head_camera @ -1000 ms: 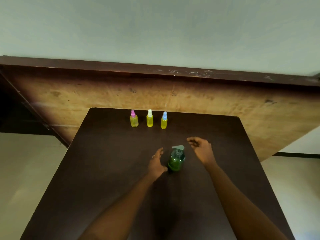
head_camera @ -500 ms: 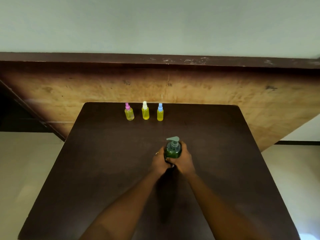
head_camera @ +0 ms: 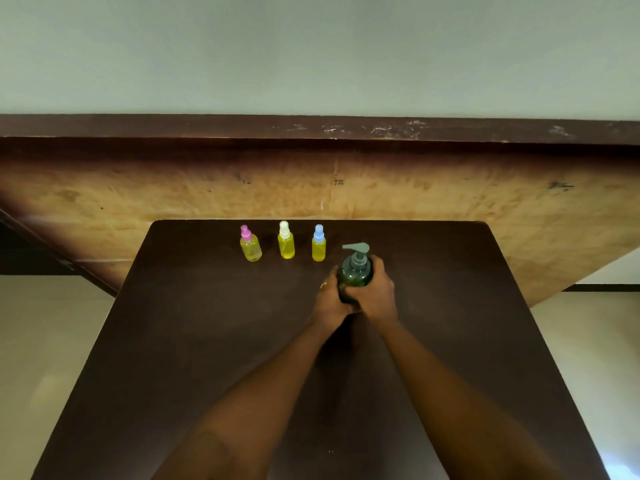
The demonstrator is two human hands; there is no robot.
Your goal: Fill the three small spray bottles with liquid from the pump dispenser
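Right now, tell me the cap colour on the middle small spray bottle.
White, or off-white, on the middle spray bottle, between the pink-capped and blue-capped ones; the head view shows it best.

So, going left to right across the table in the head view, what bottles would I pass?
pink-capped spray bottle → white-capped spray bottle → blue-capped spray bottle → green pump bottle
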